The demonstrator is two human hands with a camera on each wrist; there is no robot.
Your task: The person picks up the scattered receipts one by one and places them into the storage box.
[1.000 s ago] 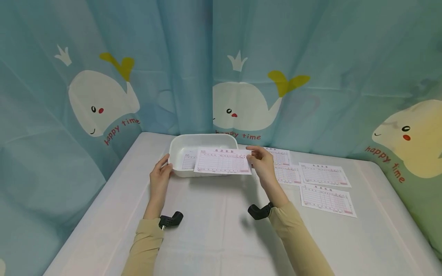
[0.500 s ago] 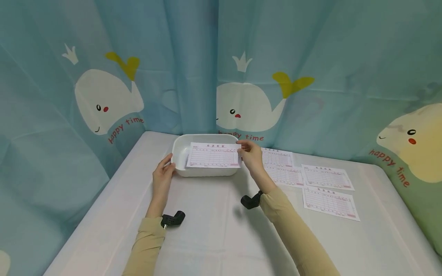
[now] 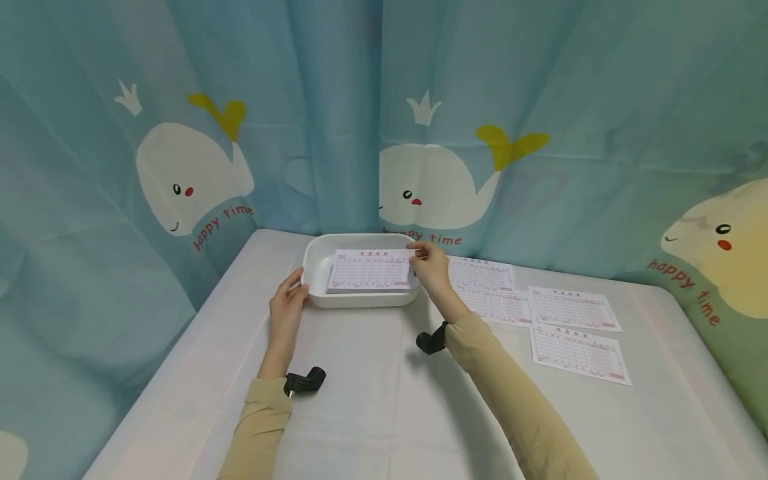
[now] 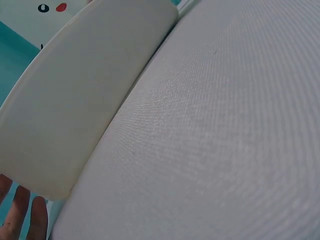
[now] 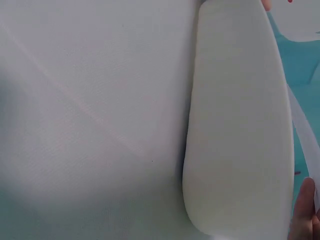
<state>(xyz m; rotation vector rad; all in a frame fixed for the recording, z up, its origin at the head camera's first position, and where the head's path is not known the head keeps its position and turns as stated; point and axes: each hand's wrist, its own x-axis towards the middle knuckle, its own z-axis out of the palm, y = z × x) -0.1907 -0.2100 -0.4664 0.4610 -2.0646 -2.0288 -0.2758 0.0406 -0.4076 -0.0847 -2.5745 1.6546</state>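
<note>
A white plastic basin [image 3: 360, 301] stands towards the back of the table. My left hand [image 3: 286, 308] rests against its left end, thumb near the front corner; in the left wrist view, extended fingers [image 4: 20, 210] touch its outer wall [image 4: 85, 90]. With my right hand [image 3: 433, 272] I pinch the right edge of a printed receipt slip [image 3: 371, 270], held within the basin's outline. Another paper's edge shows just beneath it. The right wrist view catches the slip's edge [image 5: 306, 137] above the rim, beside my thumb and fingers [image 5: 303, 205].
Several similar receipt slips [image 3: 579, 353] lie flat on the white-covered table [image 3: 360, 413], right of the basin; my right hand and forearm partly cover the nearest ones. A blue curtain [image 3: 336, 133] with whale prints hangs behind. Each wrist wears a black camera [image 3: 306, 380].
My right hand has moved left and back, carrying the slip from over the basin's front right rim to above the paper inside. My left hand has stayed at the basin's left end.
</note>
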